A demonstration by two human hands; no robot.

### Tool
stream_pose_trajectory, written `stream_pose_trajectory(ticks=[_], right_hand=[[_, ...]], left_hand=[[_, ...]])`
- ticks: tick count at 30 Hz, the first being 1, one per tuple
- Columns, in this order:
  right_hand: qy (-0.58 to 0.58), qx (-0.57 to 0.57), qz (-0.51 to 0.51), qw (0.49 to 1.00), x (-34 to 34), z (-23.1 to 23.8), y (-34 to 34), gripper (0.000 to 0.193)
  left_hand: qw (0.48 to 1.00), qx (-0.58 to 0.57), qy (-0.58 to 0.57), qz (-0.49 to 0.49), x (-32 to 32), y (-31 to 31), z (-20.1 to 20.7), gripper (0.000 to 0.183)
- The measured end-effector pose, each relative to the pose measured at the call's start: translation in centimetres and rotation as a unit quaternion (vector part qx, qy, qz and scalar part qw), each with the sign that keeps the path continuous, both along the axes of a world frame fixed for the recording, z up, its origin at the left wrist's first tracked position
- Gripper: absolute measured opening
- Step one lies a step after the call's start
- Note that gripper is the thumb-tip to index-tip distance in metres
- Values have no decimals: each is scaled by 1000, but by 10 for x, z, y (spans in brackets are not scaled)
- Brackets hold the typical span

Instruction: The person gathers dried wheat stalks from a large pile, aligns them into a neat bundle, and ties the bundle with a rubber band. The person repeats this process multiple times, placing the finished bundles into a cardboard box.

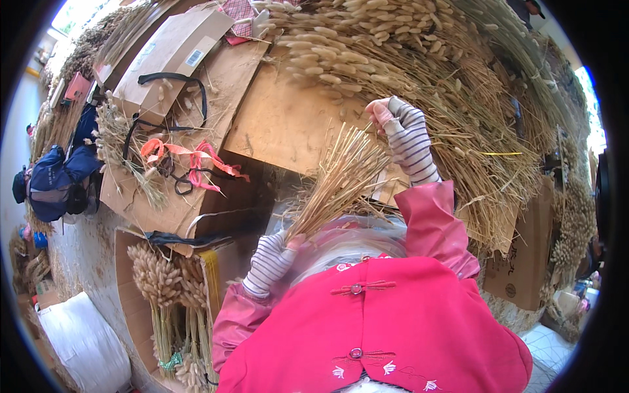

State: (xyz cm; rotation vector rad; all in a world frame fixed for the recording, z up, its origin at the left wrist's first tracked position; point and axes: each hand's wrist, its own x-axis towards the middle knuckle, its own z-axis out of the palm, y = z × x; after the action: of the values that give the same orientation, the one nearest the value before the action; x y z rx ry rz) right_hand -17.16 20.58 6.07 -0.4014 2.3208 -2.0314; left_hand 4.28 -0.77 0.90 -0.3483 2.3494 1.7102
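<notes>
My left hand [274, 257], in a striped fingerless glove, is closed round a bunch of dried grass stems [337, 180]. The bunch slants up and to the right, its cut stem ends fanned out at the top; its lower part, by my lap, is hidden. Beyond those ends, my right hand [393, 124], gloved alike, is raised with thumb and fingers pinched together. Whatever it may hold is too small to make out. Behind it lies a large heap of dried bunny-tail grass [445, 131], fluffy heads to the far left and stems toward the right.
A cardboard sheet [282, 128] covers the worktop. On the left are a cardboard box [167, 62], pink ribbon strips [206, 164] and a black strap [204, 98]. Below stands an open carton [134, 295] with tied grass bunches [157, 281]. A white roll [85, 344] and blue backpack [56, 180] are farther left.
</notes>
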Motion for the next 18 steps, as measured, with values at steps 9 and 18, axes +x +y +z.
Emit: stream_pose_trajectory(ticks=[9,18], right_hand=[[14,83,57,995,1,-13,8,21],[18,-101,-190,976,-16,2,44,18]], left_hand=[[1000,25,2,8,0,2,-1,31],[999,20,-13,27,0,-1,-4,33]])
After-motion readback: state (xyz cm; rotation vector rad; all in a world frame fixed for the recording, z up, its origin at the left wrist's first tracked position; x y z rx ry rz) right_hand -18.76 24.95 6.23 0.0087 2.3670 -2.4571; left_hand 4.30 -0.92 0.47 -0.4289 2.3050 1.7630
